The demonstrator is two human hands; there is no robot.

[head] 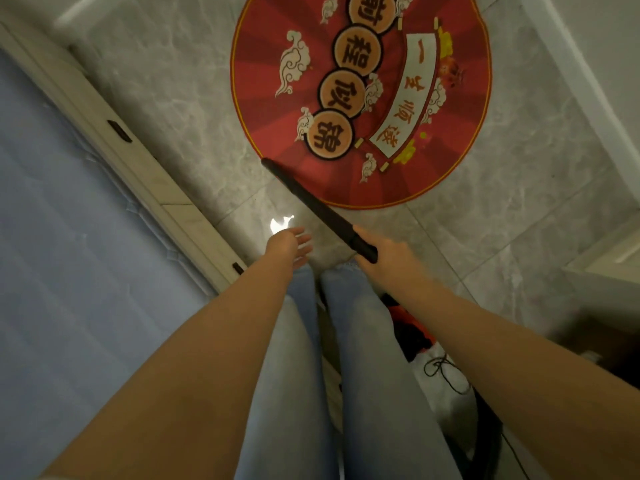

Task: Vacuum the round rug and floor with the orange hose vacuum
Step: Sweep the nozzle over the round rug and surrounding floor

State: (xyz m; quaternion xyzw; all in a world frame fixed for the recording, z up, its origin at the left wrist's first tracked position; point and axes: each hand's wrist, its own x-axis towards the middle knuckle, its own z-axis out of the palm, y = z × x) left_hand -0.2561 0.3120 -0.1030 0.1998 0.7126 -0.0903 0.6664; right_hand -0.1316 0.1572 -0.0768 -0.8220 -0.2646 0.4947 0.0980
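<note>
A round red rug [460, 157] with orange discs, clouds and a white scroll lies on the grey marble floor [173, 109] ahead of me. My right hand [388, 252] grips the near end of a black vacuum wand [311, 202]. The wand slants up and left, and its tip touches the rug's near left edge. My left hand [289, 244] hangs free to the left of the wand with relaxed fingers, holding nothing. An orange and black part of the vacuum [412, 327] shows behind my right forearm, mostly hidden.
A bed with a pale blue sheet [69, 254] and a cream frame [145, 168] runs along the left. My legs in light jeans [346, 375] stand between the arms. A black cord [446, 372] lies on something white at the lower right. White trim [575, 71] borders the right side.
</note>
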